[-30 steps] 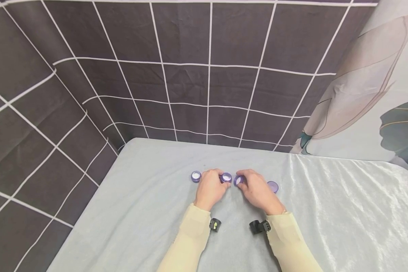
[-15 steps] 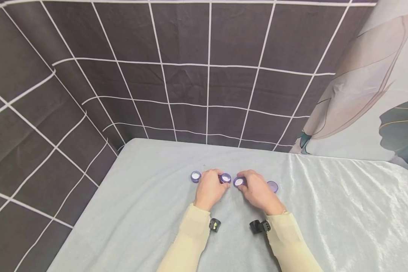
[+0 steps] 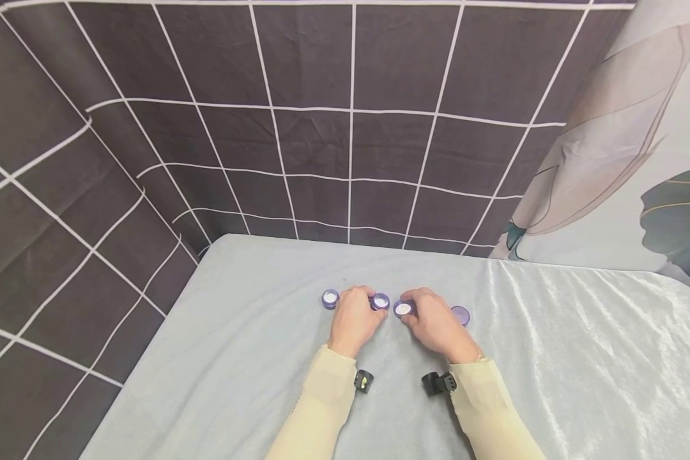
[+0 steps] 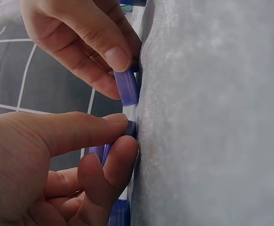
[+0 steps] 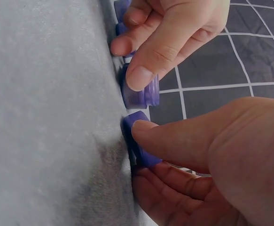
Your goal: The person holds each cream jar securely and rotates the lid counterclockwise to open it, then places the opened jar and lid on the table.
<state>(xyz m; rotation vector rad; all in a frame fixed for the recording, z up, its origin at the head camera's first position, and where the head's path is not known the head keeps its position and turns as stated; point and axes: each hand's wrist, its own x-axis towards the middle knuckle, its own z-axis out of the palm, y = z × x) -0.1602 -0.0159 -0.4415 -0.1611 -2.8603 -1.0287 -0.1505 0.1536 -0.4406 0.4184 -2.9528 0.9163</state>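
Several small round purple caps lie in a row on the pale grey tablecloth (image 3: 264, 358). My left hand (image 3: 374, 308) pinches one cap with a white inside (image 3: 381, 300) between thumb and forefinger; in the left wrist view this cap (image 4: 101, 151) sits against the cloth. My right hand (image 3: 409, 312) holds a second white-lined cap (image 3: 403, 309) close beside it, and in the right wrist view the thumb presses on that cap (image 5: 136, 126). A third cap (image 3: 330, 298) stands free to the left of my left hand. An all-purple cap (image 3: 460, 315) lies free to the right of my right hand.
A dark cloth with a white grid (image 3: 322, 128) hangs behind and to the left of the table. A leaf-patterned curtain (image 3: 627, 160) hangs at the right. The table's left edge (image 3: 149, 332) runs diagonally. Small black cameras (image 3: 363, 381) sit on both wrists.
The cap in my right hand has turned so its white inside faces up and has shifted slightly nearer. My left hand and the free caps have stayed in place.
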